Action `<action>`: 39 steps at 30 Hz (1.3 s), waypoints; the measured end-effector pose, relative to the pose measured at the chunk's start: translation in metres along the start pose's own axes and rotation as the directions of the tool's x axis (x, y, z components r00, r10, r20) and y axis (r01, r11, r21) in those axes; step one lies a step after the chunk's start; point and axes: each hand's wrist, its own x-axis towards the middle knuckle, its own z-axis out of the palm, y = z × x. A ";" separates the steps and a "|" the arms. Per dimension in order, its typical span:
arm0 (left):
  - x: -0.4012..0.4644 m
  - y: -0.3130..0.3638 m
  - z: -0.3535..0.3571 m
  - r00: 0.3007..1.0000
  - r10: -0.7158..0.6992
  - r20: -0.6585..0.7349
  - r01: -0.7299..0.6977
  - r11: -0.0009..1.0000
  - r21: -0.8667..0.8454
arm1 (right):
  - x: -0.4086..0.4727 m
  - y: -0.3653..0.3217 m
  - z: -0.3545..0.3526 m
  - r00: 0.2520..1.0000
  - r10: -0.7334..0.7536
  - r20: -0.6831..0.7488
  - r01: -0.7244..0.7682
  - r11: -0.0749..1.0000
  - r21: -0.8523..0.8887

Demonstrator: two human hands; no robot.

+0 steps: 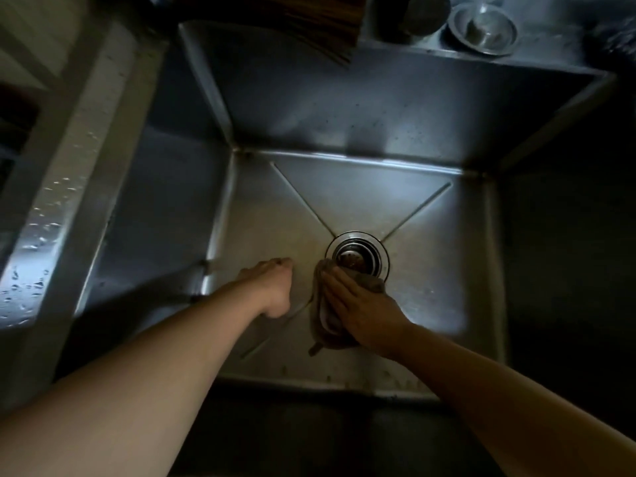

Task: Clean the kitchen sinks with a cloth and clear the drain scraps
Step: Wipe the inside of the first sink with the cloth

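A deep steel sink (361, 108) fills the view, with creases in its floor running to a round drain (358, 256). Inside the drain sits a strainer basket with brownish scraps. My right hand (358, 308) lies flat with straight fingers on a grey-brown cloth (330, 325), pressing it to the sink floor at the drain's near-left rim. My left hand (272, 287) rests on the sink floor left of the cloth, its fingers curled under; whether it holds anything is hidden.
A wet steel divider (65, 187) runs along the left. On the back ledge stand a striped wooden board (309, 22), a dark round pot (420, 12) and a steel strainer lid (481, 27). The right side is dark.
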 end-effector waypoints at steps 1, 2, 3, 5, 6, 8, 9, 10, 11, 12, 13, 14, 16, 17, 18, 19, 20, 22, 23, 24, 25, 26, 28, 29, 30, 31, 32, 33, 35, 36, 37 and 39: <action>-0.001 -0.002 -0.002 1.000 0.001 -0.002 -0.001 1.000 -0.011 | 0.010 -0.001 -0.001 1.000 -0.020 0.004 0.019 0.999 0.034; -0.002 -0.005 -0.003 1.000 -0.001 -0.006 0.001 1.000 -0.021 | 0.024 -0.003 -0.004 0.999 -0.043 -0.025 0.044 0.998 0.039; -0.002 -0.008 -0.004 1.000 -0.005 -0.015 0.005 0.999 -0.034 | 0.036 -0.002 -0.010 0.999 -0.046 -0.030 0.047 0.999 0.021; -0.005 -0.013 -0.008 0.998 -0.023 -0.058 0.020 0.999 -0.050 | 0.060 0.000 -0.024 0.998 0.059 0.020 -0.059 0.998 0.009; -0.007 -0.016 -0.011 0.996 -0.037 -0.084 0.033 0.998 -0.047 | 0.068 0.000 -0.030 0.993 0.111 0.025 -0.111 0.994 -0.003; -0.013 -0.020 -0.015 0.993 -0.051 -0.102 0.048 0.998 -0.038 | 0.075 -0.006 -0.028 0.984 0.180 0.016 -0.181 0.983 0.035; -0.018 -0.021 -0.017 0.993 -0.055 -0.107 0.052 0.998 -0.036 | 0.073 -0.013 -0.026 0.983 0.179 0.029 -0.181 0.981 0.066; -0.022 -0.023 -0.020 0.991 -0.057 -0.118 0.054 0.998 -0.033 | 0.068 -0.021 -0.023 0.988 0.142 0.061 -0.146 0.986 0.082; -0.027 -0.023 -0.022 0.989 -0.057 -0.133 0.053 0.998 -0.031 | 0.061 -0.030 -0.021 0.992 0.071 0.103 -0.078 0.995 0.065; -0.032 -0.025 -0.024 0.987 -0.056 -0.149 0.051 0.998 -0.035 | 0.054 -0.038 -0.019 0.990 -0.011 0.144 0.006 1.000 0.029; -0.038 -0.026 -0.027 0.985 -0.057 -0.165 0.051 0.998 -0.038 | 0.049 -0.043 -0.020 0.981 -0.086 0.171 0.088 0.996 -0.004; -0.043 -0.027 -0.028 0.983 -0.058 -0.173 0.053 0.998 -0.035 | 0.046 -0.044 -0.018 0.978 -0.121 0.171 0.124 0.992 -0.005; -0.052 -0.031 -0.030 0.979 -0.072 -0.189 0.067 0.997 -0.030 | 0.053 -0.036 -0.019 0.989 -0.102 0.107 0.098 0.994 0.037; -0.055 -0.034 -0.030 0.976 -0.080 -0.204 0.076 0.997 -0.028 | 0.061 -0.031 -0.021 0.994 -0.057 0.098 0.053 0.998 0.043; -0.058 -0.037 -0.030 0.972 -0.087 -0.219 0.084 0.996 -0.026 | 0.069 -0.025 -0.026 0.997 0.001 0.082 -0.004 1.000 0.031; -0.060 -0.040 -0.028 0.968 -0.098 -0.229 0.094 0.995 -0.030 | 0.080 -0.021 -0.030 0.997 0.045 0.058 -0.046 0.999 0.009; -0.063 -0.044 -0.026 0.965 -0.116 -0.234 0.109 0.993 -0.041 | 0.089 -0.020 -0.037 0.996 0.078 0.044 -0.079 0.997 0.009; -0.067 -0.048 -0.023 0.962 -0.152 -0.227 0.141 0.988 -0.063 | 0.106 -0.022 -0.045 0.993 0.118 0.029 -0.120 0.992 0.047; -0.069 -0.050 -0.021 0.961 -0.166 -0.220 0.153 0.985 -0.074 | 0.109 -0.029 -0.046 0.994 0.108 0.011 -0.108 0.993 0.052; -0.071 -0.051 -0.019 0.961 -0.174 -0.216 0.159 0.984 -0.085 | 0.109 -0.039 -0.044 0.997 0.071 0.002 -0.071 0.996 0.051; -0.073 -0.052 -0.017 0.961 -0.181 -0.209 0.165 0.982 -0.091 | 0.105 -0.049 -0.037 1.000 0.001 -0.009 0.000 0.998 0.056; -0.076 -0.053 -0.017 0.962 -0.186 -0.201 0.171 0.981 -0.092 | 0.099 -0.058 -0.030 0.995 -0.092 -0.025 0.093 0.994 0.062; -0.080 -0.056 -0.015 0.962 -0.190 -0.198 0.176 0.981 -0.085 | 0.088 -0.067 -0.019 0.968 -0.246 -0.041 0.248 0.965 0.081; -0.082 -0.057 -0.016 0.960 -0.194 -0.200 0.181 0.980 -0.082 | 0.088 -0.066 -0.017 0.962 -0.264 -0.073 0.269 0.960 0.073; -0.083 -0.057 -0.016 0.959 -0.196 -0.205 0.184 0.980 -0.078 | 0.092 -0.061 -0.018 0.959 -0.272 -0.083 0.278 0.958 0.070; -0.084 -0.058 -0.016 0.958 -0.198 -0.209 0.187 0.980 -0.072 | 0.100 -0.055 -0.022 0.957 -0.276 -0.090 0.282 0.957 0.066; -0.084 -0.061 -0.015 0.957 -0.200 -0.211 0.191 0.980 -0.064 | 0.109 -0.051 -0.027 0.967 -0.250 -0.051 0.253 0.965 0.067; -0.084 -0.063 -0.014 0.957 -0.198 -0.213 0.190 0.980 -0.056 | 0.120 -0.048 -0.035 0.981 -0.191 -0.040 0.194 0.977 0.092; -0.081 -0.066 -0.011 0.959 -0.201 -0.201 0.194 0.979 -0.055 | 0.143 -0.048 -0.052 0.994 -0.070 -0.082 0.081 0.987 0.140; -0.079 -0.067 -0.009 0.960 -0.207 -0.187 0.202 0.978 -0.047 | 0.153 -0.048 -0.057 0.995 -0.030 -0.092 0.046 0.984 0.170; -0.076 -0.067 -0.007 0.963 -0.209 -0.172 0.208 0.978 -0.020 | 0.162 -0.049 -0.062 0.995 -0.014 -0.096 0.031 0.983 0.183; -0.073 -0.065 -0.005 0.969 -0.204 -0.140 0.212 0.976 0.043 | 0.173 -0.055 -0.068 0.995 -0.007 -0.104 0.024 0.987 0.157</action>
